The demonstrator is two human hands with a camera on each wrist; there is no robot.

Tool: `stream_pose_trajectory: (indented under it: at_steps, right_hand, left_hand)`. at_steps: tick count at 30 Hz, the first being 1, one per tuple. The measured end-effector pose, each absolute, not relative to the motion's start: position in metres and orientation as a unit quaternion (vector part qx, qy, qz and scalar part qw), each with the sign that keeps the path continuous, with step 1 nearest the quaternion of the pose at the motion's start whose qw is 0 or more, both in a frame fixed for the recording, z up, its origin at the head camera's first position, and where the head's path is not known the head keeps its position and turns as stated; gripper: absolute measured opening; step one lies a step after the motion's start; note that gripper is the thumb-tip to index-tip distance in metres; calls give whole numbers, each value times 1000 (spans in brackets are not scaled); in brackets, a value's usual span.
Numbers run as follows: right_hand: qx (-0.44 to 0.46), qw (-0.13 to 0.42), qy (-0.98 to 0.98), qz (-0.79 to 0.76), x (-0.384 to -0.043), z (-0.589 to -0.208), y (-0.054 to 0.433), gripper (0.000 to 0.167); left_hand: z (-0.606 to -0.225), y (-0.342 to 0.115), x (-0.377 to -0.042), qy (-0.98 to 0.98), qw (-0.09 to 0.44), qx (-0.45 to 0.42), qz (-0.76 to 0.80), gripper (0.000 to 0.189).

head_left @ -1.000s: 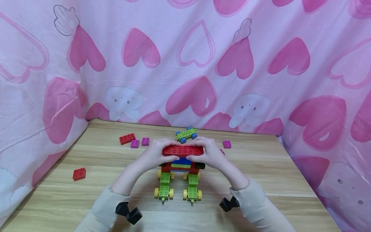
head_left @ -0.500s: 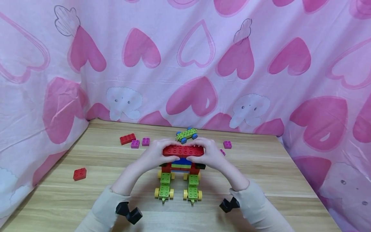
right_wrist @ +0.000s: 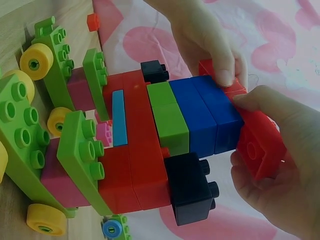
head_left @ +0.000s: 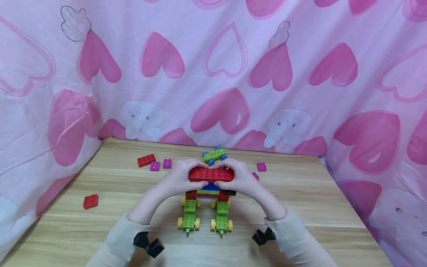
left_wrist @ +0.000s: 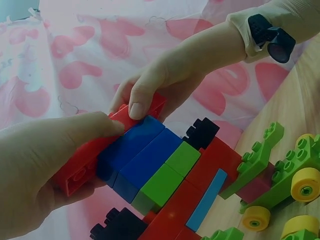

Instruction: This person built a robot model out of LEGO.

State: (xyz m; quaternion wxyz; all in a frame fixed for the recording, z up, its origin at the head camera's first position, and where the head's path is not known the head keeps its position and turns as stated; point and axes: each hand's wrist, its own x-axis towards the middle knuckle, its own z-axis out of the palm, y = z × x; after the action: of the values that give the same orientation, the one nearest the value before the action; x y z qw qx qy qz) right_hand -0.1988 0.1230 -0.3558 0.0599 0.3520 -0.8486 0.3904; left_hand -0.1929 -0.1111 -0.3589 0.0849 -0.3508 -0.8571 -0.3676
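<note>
A figure of toy building bricks stands upright, with two red bricks [head_left: 211, 174] in a row across its top. My left hand [head_left: 180, 177] grips the left end of this row, thumb on the near side and fingers behind. My right hand [head_left: 241, 177] holds the right end the same way. Below the row, the left wrist view shows blue bricks [left_wrist: 145, 152] and lime bricks [left_wrist: 167, 177]. Black bricks [right_wrist: 190, 185] jut out at both sides of a red section [right_wrist: 135, 180]. Two green wheeled bases [head_left: 189, 218] with yellow wheels carry the figure.
A lime car base with blue wheels [head_left: 214, 155] lies behind the figure. Loose red bricks [head_left: 146, 160] and magenta bricks [head_left: 167, 163] lie at the back left, another red brick [head_left: 90, 201] farther left. Magenta bricks [head_left: 261, 167] lie at right. A heart-patterned curtain [head_left: 220, 111] borders the table.
The left end of the red row has shifted slightly to the right. Both hands keep their hold on it, and the wheeled bases stay in place.
</note>
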Motion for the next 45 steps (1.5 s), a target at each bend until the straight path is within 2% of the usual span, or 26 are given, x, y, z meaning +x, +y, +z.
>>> stream_pose_trajectory:
  at_steps: [7,16,26,45]
  right_hand:
    - [339,38,-847,407,-200,-356,122,33]
    - [339,53,-847,407,-198,-355,121,31]
    - [339,60,-850,399,-195,-354,121,31]
    - [335,66,-849,403,-195,-355,120,33]
  left_hand:
    - [-359,-106,-194,-866,88,-335,-361,36]
    - [-360,-105,-196,-864,98,-341,-357,34]
    - [-360,-104,-197,-861,81,-340,-370,34]
    - [-361,-104,-196,-863,81,-336,-368,34]
